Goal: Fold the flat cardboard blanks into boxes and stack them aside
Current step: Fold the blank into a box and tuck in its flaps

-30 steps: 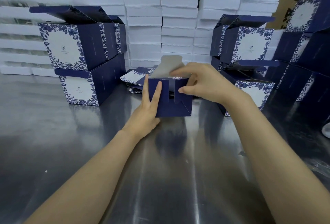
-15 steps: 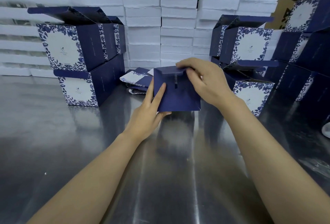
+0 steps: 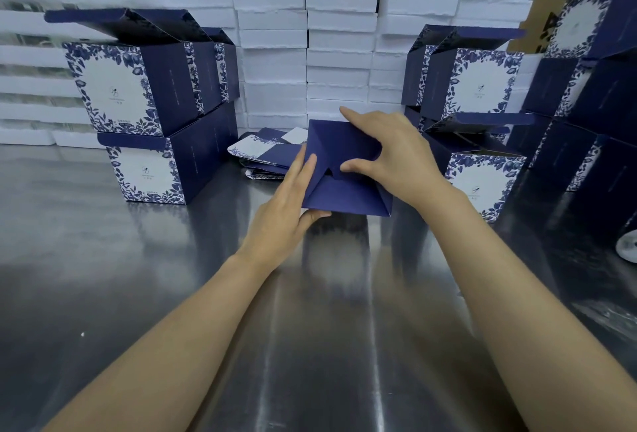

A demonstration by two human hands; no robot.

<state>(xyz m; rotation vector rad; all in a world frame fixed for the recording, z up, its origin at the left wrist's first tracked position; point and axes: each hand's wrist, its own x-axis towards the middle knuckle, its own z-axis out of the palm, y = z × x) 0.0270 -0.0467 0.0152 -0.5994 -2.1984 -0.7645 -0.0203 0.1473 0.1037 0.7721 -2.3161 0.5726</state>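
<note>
My left hand lies flat against the navy box, which is tipped on the steel table at centre. My right hand grips its top, thumb pushing the bottom flaps in. Next, I think: lock them firmly, then stack.

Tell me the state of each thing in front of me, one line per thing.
Dark blue box, tipped base-forward, bottom flaps folded in.
Left hand, straight fingers braced on the box's left side.
Right hand, gripping the box, thumb pressing the flaps.
Flat blanks, unfolded, piled behind the box.
Left box stack, folded, top lid open.
Right box stack, folded, lids open.
</note>
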